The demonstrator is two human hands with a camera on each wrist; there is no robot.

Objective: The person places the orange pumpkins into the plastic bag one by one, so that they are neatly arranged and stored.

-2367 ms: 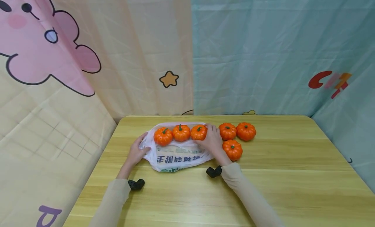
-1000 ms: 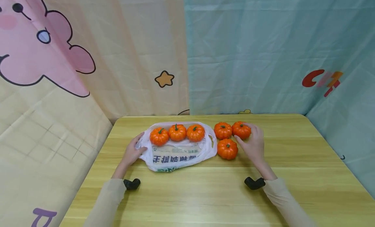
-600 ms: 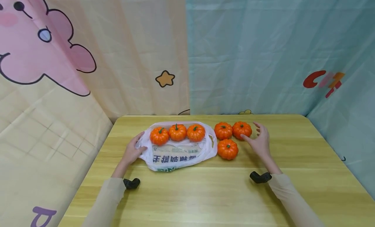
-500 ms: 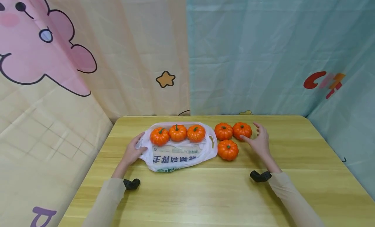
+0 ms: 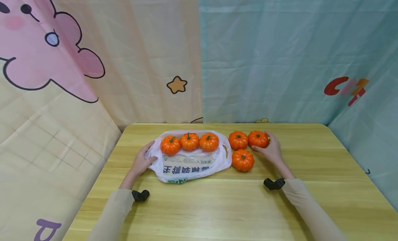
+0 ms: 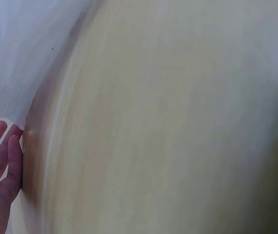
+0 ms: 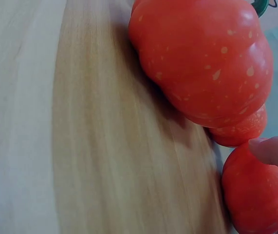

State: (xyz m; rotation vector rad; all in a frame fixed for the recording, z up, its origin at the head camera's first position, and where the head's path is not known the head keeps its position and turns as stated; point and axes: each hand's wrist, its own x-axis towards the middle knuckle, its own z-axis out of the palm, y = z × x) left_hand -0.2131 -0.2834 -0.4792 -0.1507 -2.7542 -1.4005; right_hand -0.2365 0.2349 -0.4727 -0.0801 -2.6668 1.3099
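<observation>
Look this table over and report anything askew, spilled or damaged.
Nothing stands out: I see no spill or damage. The white plastic bag is merely rumpled, and the six orange pumpkins all show their stems on top.

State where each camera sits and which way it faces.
Head: worn on head, looks forward and down at table, white bag, pumpkins; left hand, right hand, sleeves show.
Left wrist: worn there, faces bag and table; left hand shows.
Right wrist: worn there, faces pumpkins, table; right hand partly shows.
Head and right wrist share the gripped pumpkin.
</observation>
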